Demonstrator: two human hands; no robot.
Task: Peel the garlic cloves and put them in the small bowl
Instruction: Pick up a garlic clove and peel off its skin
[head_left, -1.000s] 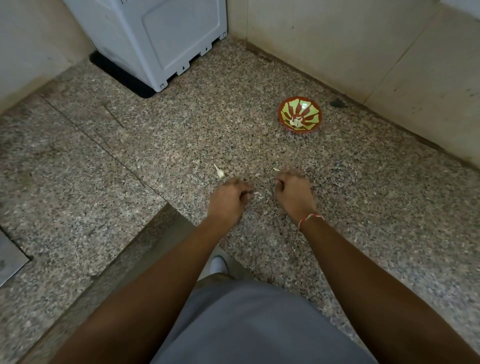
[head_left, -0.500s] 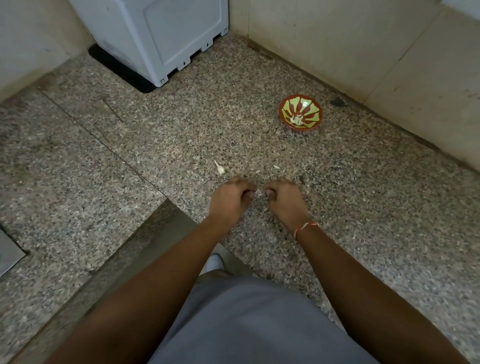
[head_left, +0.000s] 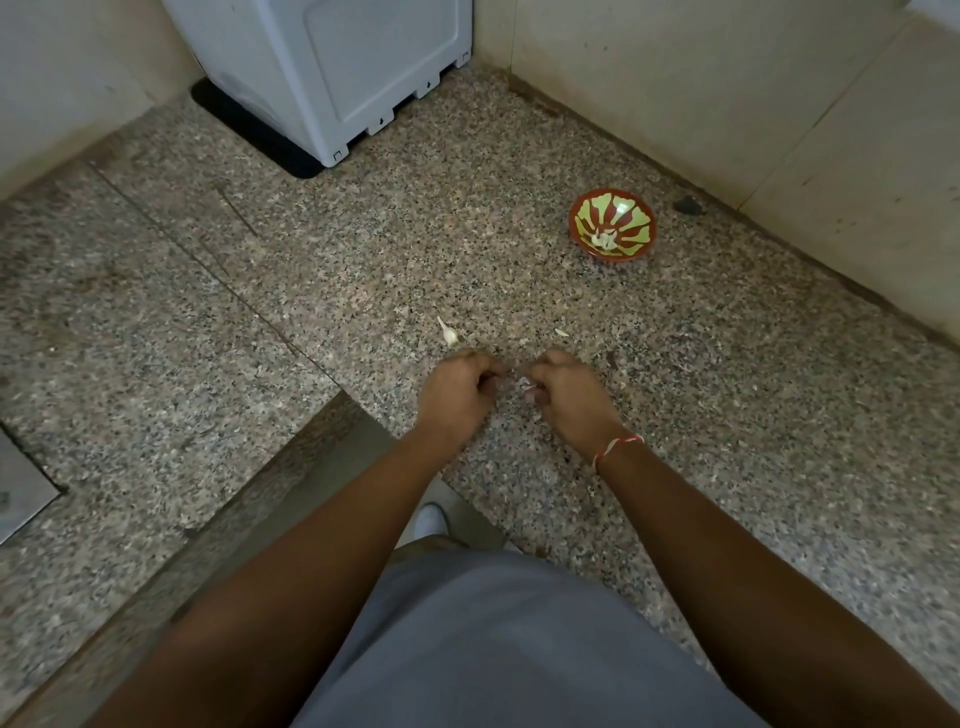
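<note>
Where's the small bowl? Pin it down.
In the head view the small bowl stands on the granite counter, far right, close to the wall, well beyond the right hand.

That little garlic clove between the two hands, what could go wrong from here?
The garlic clove, pinched between the left hand and right hand, is tiny and could slip onto the speckled counter, where pale bits are hard to spot. The small bowl sits far off by the wall, so a carried clove might drop. The unpeeled clove could be overlooked.
</note>
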